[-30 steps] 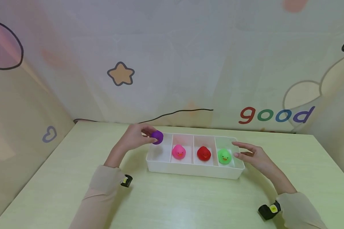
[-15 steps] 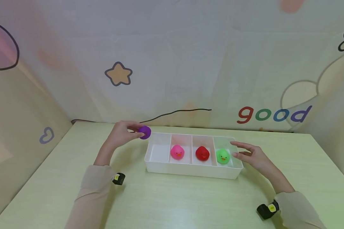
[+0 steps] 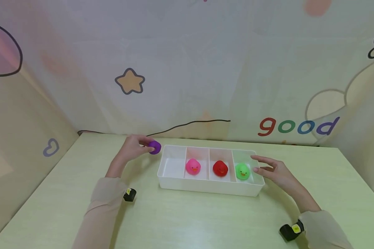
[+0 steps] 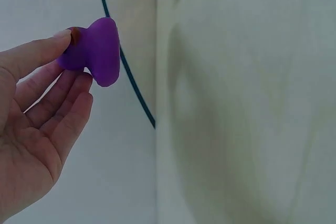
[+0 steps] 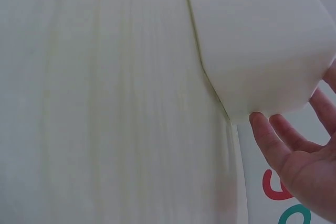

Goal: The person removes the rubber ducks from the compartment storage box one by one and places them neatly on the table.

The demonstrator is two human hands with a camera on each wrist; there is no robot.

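My left hand (image 3: 131, 149) pinches a purple rubber duck (image 3: 156, 147) by its head, between thumb and fingertips. In the left wrist view the duck (image 4: 106, 53) is turned sideways, its orange beak under the thumb. It is held just off the left end of a white divided box (image 3: 205, 186). Inside the box sit a pink duck (image 3: 193, 167), a red duck (image 3: 220, 168) and a green duck (image 3: 243, 172), one per compartment; the leftmost compartment holds nothing. My right hand (image 3: 277, 171) rests at the box's right end, fingers loosely extended against the end wall (image 5: 268, 85).
The box stands on a pale wooden table (image 3: 187, 221), near its back edge. Behind rises a printed cloth backdrop (image 3: 187, 69) with a star and the word "good". A black wrist camera (image 3: 130, 194) hangs by the left sleeve, another camera (image 3: 290, 231) by the right.
My left hand has carried the purple duck leftward, from over the leftmost compartment to beyond the box's left end. The right hand has stayed at the right end.
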